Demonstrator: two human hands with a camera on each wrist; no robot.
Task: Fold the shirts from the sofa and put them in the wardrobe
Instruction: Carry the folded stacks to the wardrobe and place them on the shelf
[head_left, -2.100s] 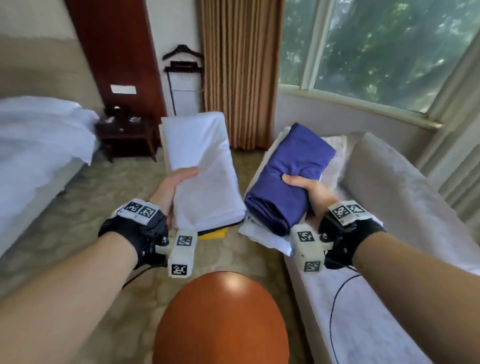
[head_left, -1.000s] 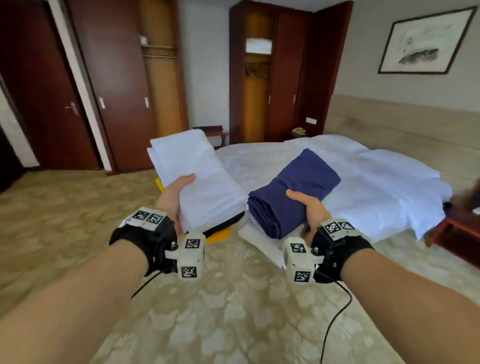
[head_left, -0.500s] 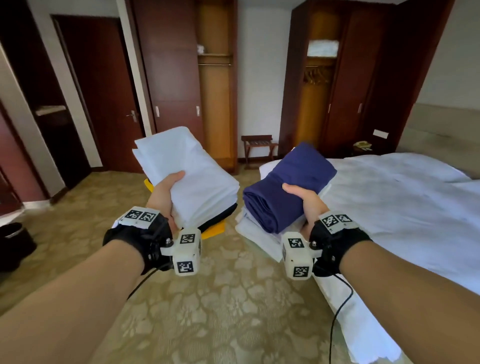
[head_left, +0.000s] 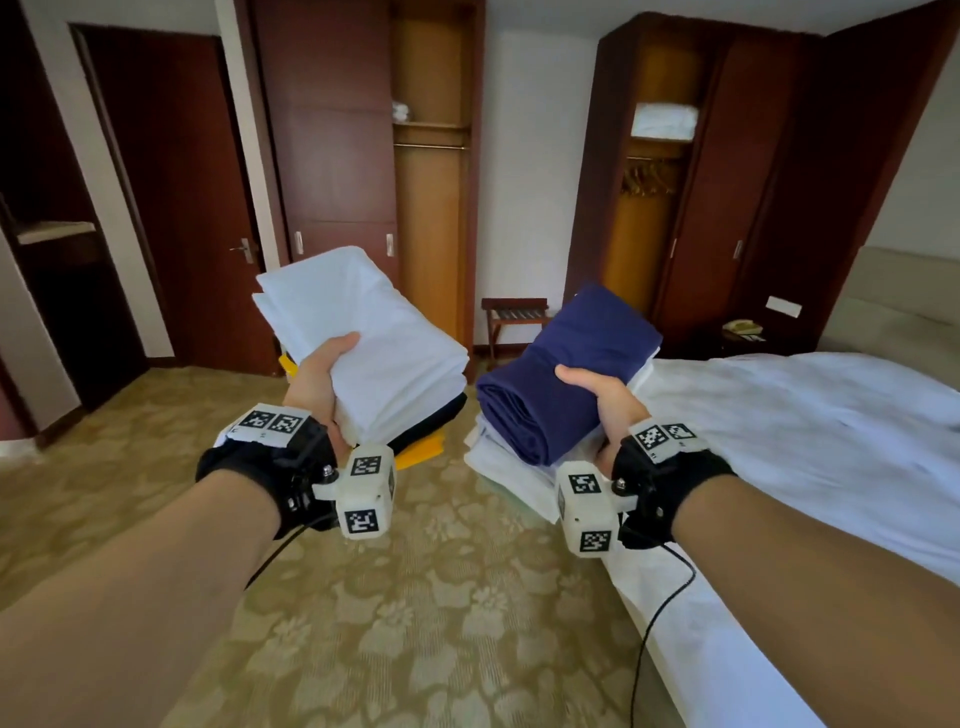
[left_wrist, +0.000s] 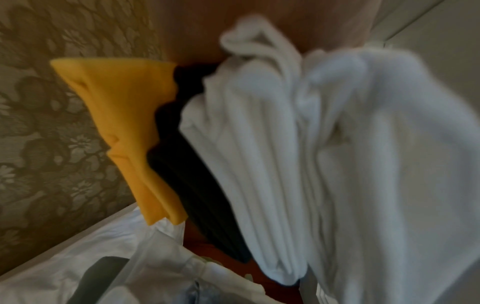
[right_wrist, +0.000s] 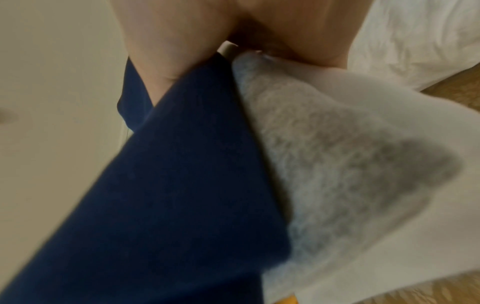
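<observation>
A person stands on patterned carpet (head_left: 363, 623), both forearms stretched forward. The left hand (head_left: 317, 384), at ten o'clock, has its grip clamped on a folded stack: white shirts (head_left: 374, 353) over a black one (left_wrist: 197, 185) and a yellow one (left_wrist: 130, 123). The right hand (head_left: 605, 402), at one o'clock, clamps a folded navy shirt (head_left: 571, 374) resting on white shirts (head_left: 509, 467). A white bed (head_left: 805, 441) lies at three o'clock. Two seconds ago the view faced the sofa and window; it has since swung round, so open wardrobes (head_left: 431, 208) now stand ahead at twelve o'clock. Folding looks finished, and only the carry and shelving seem to remain.
</observation>
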